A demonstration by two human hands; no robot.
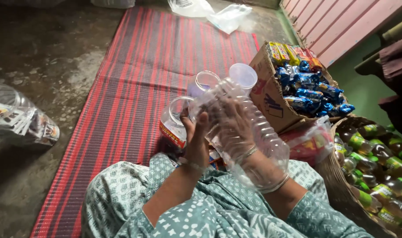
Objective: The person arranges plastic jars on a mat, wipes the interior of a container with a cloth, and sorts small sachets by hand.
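Two hands work on one large clear plastic jar, which lies tilted across the person's lap with its wide open mouth pointing up and away toward the cardboard box. The right hand is pushed down inside the jar through its other end, forearm sleeved by the ribbed wall, bangles at the wrist; its fingers are spread loosely against the inner surface and hold nothing that I can make out. The left hand rises from the lap with the wrist bent back, fingers curled around the jar's outer wall, thumb up, steadying it. Just beyond the hands, two smaller clear jars stand open on the red striped mat. The cardboard box holds blue-wrapped snack packets; to its right, a woven basket holds green-capped bottles.
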